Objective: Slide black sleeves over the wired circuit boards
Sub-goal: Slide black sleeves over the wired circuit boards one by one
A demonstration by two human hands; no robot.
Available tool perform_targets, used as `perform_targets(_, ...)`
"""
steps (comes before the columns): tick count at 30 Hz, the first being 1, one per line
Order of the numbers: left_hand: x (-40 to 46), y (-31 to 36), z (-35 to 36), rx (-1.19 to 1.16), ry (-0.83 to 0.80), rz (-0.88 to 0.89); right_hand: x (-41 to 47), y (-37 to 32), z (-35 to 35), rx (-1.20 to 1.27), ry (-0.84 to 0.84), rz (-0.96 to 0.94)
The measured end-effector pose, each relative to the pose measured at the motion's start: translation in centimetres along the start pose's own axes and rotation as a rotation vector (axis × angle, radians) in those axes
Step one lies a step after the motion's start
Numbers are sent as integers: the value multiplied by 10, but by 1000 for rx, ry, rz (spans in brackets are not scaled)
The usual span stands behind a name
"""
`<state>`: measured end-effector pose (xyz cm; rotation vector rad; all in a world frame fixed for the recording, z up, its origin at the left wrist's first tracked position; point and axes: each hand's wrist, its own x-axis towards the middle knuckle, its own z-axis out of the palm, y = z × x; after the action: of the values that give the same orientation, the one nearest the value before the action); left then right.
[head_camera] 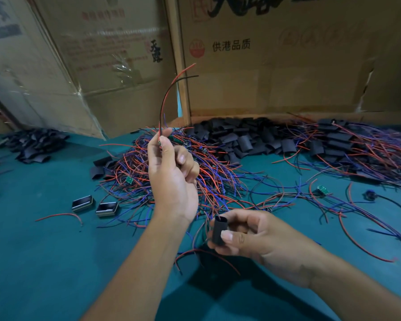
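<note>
Black sleeve [218,230] pinched in right hand [248,235], at 5 o'clock of left hand [171,172] pinching upright red-black wires [164,100].

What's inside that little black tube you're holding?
The black sleeve in the right hand shows only a dark open top. Fingers cover its lower part, so anything inside is hidden.

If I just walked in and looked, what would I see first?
Probably the big tangle of red and blue wires spread over the middle of the green table. Right in front of it the left hand pinches a red and black wire pair that stands up tall, and the right hand holds a black sleeve lower down. Behind the tangle, a heap of black sleeves lies against the cardboard boxes.
</note>
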<state>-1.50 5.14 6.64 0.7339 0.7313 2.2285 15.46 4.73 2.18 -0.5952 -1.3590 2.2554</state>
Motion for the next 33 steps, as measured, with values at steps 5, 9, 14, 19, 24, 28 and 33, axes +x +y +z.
perform_targets(5,-1,2,-1,-19,-51,-3,-1,-6,-1,-15,18,-55)
perform_targets(9,1,3,-2,-26,-49,-2,-3,-10,-1,-16,-6,-63)
perform_targets(14,1,5,-2,-34,-59,-11,-4,-12,-2,-38,-18,-63)
perform_targets(19,-7,2,6,-29,-148,-44,-3,-14,-3,-162,41,-64)
perform_targets(24,-24,-11,15,-10,-269,-167,0,-18,-7,-126,116,-117)
perform_targets(28,-36,-22,17,98,-326,-316,-1,-24,-12,24,135,-147)
perform_targets(33,-44,-23,21,139,-410,-436,-3,-32,-16,57,113,-170)
